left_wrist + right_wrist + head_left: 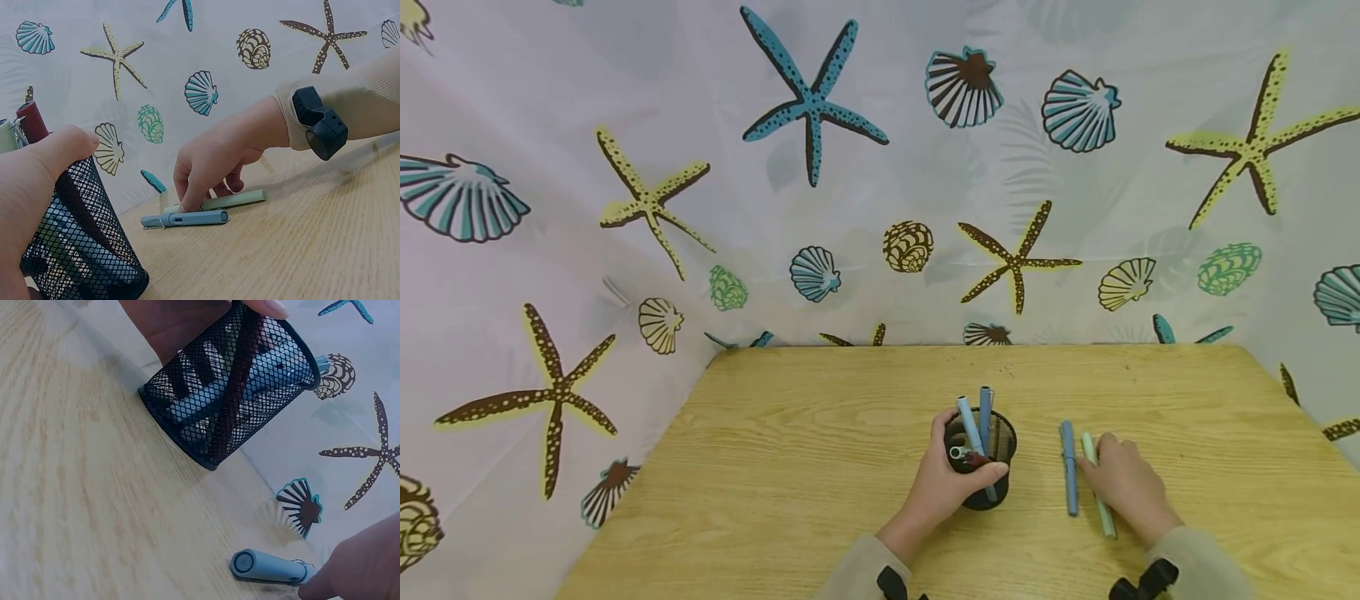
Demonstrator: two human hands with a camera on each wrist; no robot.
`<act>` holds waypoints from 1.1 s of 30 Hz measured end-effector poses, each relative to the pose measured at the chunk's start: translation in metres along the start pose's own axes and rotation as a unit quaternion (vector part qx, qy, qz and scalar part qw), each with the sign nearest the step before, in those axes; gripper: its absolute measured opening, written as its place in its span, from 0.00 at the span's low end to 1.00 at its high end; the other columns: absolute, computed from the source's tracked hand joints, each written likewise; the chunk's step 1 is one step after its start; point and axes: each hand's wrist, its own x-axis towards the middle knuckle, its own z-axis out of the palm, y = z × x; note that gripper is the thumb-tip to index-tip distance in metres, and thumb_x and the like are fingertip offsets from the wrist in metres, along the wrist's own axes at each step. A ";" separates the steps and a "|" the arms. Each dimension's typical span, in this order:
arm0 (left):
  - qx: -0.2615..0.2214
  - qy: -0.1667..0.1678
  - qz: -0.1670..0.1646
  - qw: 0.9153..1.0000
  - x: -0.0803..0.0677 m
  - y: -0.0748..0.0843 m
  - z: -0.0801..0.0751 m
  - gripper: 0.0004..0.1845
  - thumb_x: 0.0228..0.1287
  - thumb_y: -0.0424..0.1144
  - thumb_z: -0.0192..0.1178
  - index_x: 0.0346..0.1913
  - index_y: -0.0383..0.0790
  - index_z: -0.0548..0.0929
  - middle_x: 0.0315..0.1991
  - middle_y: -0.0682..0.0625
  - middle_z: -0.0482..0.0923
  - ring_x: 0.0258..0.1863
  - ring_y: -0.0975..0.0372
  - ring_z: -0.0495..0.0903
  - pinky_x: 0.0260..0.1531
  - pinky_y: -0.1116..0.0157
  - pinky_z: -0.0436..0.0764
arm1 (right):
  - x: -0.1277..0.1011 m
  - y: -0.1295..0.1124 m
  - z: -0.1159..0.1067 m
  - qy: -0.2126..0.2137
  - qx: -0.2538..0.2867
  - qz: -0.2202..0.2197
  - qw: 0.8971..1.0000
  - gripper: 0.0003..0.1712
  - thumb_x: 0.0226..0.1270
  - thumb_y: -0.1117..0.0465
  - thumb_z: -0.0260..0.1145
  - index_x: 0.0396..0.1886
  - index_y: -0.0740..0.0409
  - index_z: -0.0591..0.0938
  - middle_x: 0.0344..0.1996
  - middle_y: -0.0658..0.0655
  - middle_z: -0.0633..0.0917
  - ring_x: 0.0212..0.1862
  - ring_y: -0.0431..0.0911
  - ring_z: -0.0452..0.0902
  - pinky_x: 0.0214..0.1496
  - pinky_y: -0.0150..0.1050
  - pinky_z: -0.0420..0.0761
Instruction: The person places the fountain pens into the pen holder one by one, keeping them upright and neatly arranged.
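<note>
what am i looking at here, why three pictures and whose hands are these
These are one person's two bare hands, filmed at one moment by three cameras. The wide picture comes from a camera on the head, looking down at a wooden table backed by a seashell curtain. The other two come from cameras strapped to each wrist. The left hand grips a black mesh pen cup with several pens standing in it. The right hand rests its fingers on two pens lying side by side on the table: a blue pen and a pale green pen.
</note>
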 end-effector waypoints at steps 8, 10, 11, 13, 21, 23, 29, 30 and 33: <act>0.003 0.000 0.000 1.000 -0.001 0.002 0.000 0.46 0.49 0.52 0.70 0.68 0.65 0.52 0.60 0.55 0.62 0.57 0.60 0.67 0.49 0.57 0.73 | -0.003 0.000 -0.001 0.020 -0.007 -0.010 1.000 0.10 0.60 0.65 0.55 0.36 0.71 0.72 0.24 0.60 0.70 0.23 0.49 0.67 0.21 0.40 0.67; 0.005 0.000 0.000 1.000 -0.001 0.002 0.000 0.46 0.49 0.52 0.70 0.67 0.65 0.52 0.60 0.55 0.62 0.57 0.60 0.67 0.49 0.57 0.73 | -0.004 -0.001 -0.002 0.026 -0.001 -0.015 1.000 0.10 0.59 0.66 0.54 0.36 0.72 0.72 0.23 0.60 0.70 0.22 0.49 0.67 0.20 0.39 0.68; 0.005 0.000 -0.001 1.000 -0.001 0.002 0.000 0.46 0.49 0.52 0.70 0.67 0.65 0.52 0.61 0.55 0.62 0.58 0.60 0.67 0.49 0.57 0.73 | -0.004 -0.001 -0.002 0.028 0.001 -0.016 0.999 0.11 0.59 0.66 0.54 0.36 0.73 0.72 0.23 0.60 0.71 0.22 0.49 0.67 0.20 0.39 0.68; 0.005 0.000 0.002 1.000 -0.001 0.002 -0.001 0.46 0.49 0.52 0.70 0.68 0.64 0.52 0.61 0.54 0.62 0.58 0.59 0.67 0.49 0.56 0.73 | -0.004 -0.001 -0.003 0.031 0.008 -0.014 0.999 0.14 0.59 0.66 0.54 0.39 0.75 0.71 0.24 0.61 0.72 0.22 0.49 0.68 0.20 0.39 0.69; 0.008 0.000 0.000 1.000 -0.001 0.002 -0.001 0.46 0.49 0.52 0.70 0.68 0.64 0.53 0.61 0.54 0.62 0.58 0.58 0.67 0.49 0.56 0.73 | -0.004 -0.004 -0.007 0.043 0.023 -0.013 0.999 0.20 0.63 0.64 0.54 0.48 0.77 0.69 0.27 0.63 0.74 0.21 0.48 0.69 0.19 0.38 0.70; 0.009 0.001 -0.002 1.000 -0.001 0.001 -0.001 0.46 0.50 0.51 0.70 0.68 0.63 0.53 0.61 0.53 0.62 0.58 0.58 0.67 0.49 0.55 0.73 | -0.004 -0.004 -0.008 0.047 0.025 -0.016 0.998 0.21 0.64 0.63 0.54 0.50 0.76 0.69 0.27 0.63 0.75 0.21 0.47 0.69 0.18 0.38 0.70; 0.002 -0.002 0.005 1.000 0.000 0.002 -0.001 0.46 0.51 0.49 0.70 0.69 0.60 0.51 0.62 0.50 0.61 0.59 0.55 0.66 0.49 0.53 0.73 | -0.002 -0.008 -0.009 0.075 0.057 -0.024 0.995 0.24 0.65 0.61 0.53 0.54 0.75 0.68 0.24 0.59 0.74 0.19 0.45 0.68 0.17 0.38 0.69; 0.000 -0.003 0.006 1.000 0.000 0.002 -0.001 0.47 0.51 0.48 0.70 0.69 0.59 0.51 0.63 0.50 0.61 0.59 0.54 0.66 0.49 0.53 0.73 | -0.002 -0.009 -0.009 0.080 0.062 -0.027 0.994 0.24 0.66 0.61 0.53 0.55 0.75 0.67 0.24 0.59 0.75 0.19 0.45 0.68 0.17 0.38 0.69; -0.004 -0.004 0.007 1.000 0.001 0.002 -0.001 0.48 0.51 0.49 0.70 0.70 0.57 0.51 0.62 0.49 0.61 0.59 0.53 0.66 0.49 0.52 0.73 | -0.003 -0.013 -0.010 0.099 0.076 -0.038 0.991 0.24 0.66 0.60 0.54 0.55 0.75 0.67 0.26 0.60 0.76 0.20 0.45 0.69 0.18 0.38 0.70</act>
